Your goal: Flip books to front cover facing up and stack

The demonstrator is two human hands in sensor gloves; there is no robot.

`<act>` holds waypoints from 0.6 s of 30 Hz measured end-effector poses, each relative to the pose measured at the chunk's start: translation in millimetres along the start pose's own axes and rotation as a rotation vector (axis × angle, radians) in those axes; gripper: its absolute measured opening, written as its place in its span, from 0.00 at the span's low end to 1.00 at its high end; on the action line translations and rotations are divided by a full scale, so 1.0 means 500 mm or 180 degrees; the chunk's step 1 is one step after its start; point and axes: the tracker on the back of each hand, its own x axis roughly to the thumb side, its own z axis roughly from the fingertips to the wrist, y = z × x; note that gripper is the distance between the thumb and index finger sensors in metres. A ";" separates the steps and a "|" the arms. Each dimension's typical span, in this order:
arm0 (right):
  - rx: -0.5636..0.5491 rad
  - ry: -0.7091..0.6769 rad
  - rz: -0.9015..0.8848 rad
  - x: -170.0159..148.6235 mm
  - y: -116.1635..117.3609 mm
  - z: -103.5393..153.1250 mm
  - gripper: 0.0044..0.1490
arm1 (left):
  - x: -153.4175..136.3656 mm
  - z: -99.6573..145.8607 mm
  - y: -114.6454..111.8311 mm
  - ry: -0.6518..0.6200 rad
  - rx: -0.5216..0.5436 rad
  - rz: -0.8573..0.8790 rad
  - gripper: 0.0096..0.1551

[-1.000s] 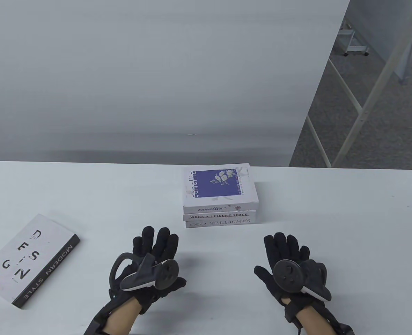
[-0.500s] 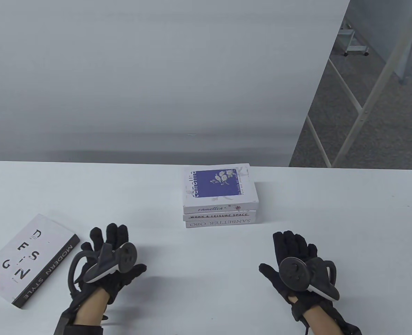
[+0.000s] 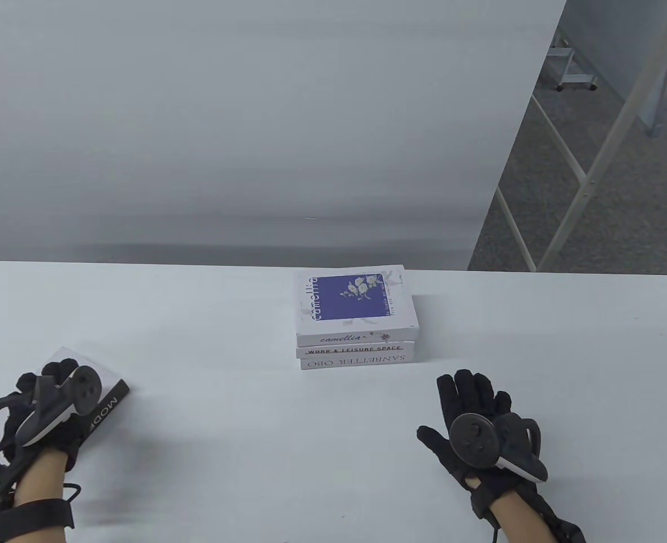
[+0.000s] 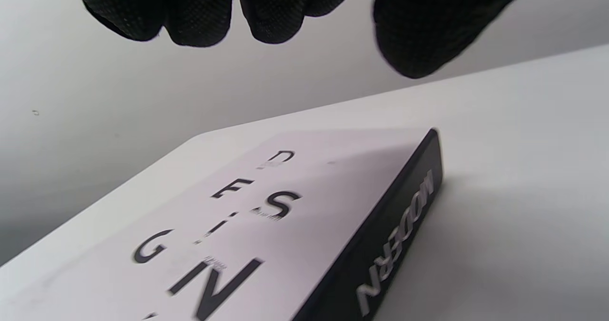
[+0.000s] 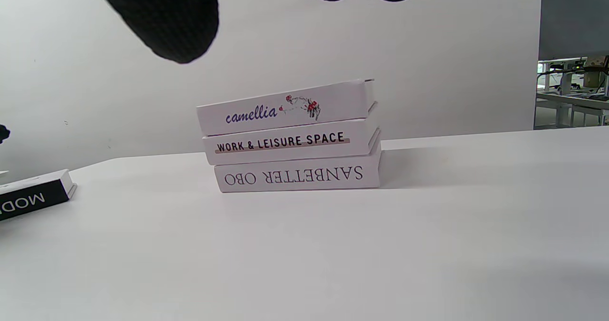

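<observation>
A white book with "DESIGN" on its cover and a black "MODERN STYLE" spine (image 3: pixel 109 403) lies flat at the table's left edge. It fills the left wrist view (image 4: pixel 285 216). My left hand (image 3: pixel 42 380) hovers over it with fingers (image 4: pixel 271 12) spread, apart from the cover. A stack of three books stands mid-table: the blue-and-white camellia book (image 3: pixel 355 305) on top, "Work & Leisure Space" (image 3: pixel 356 350) under it, "Sanbetter Obo" (image 3: pixel 356 362) at the bottom with its spine upside down. My right hand (image 3: pixel 469 390) is open and empty, palm down, in front of the stack (image 5: pixel 295 140).
The white table (image 3: pixel 537 350) has rounded far corners and a bare stretch between the hands. A grey wall panel (image 3: pixel 254 141) stands right behind it. Beyond the right side are a metal frame (image 3: pixel 588 181) and carpet floor.
My left hand has swept left from in front of the stack to above the DESIGN book. My right hand has barely moved. The books have not moved.
</observation>
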 end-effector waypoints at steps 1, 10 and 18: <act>0.0013 0.0009 0.0008 -0.001 0.003 -0.001 0.56 | -0.004 -0.003 -0.008 0.0009 -0.0042 -0.0104 0.38; 0.0038 0.0101 0.0032 -0.015 0.010 0.004 0.56 | -0.047 -0.039 -0.121 -0.0174 -0.0577 -0.0283 0.38; 0.0090 0.0112 0.0020 -0.018 0.018 -0.006 0.56 | -0.043 -0.053 -0.130 -0.0243 -0.0696 -0.0218 0.40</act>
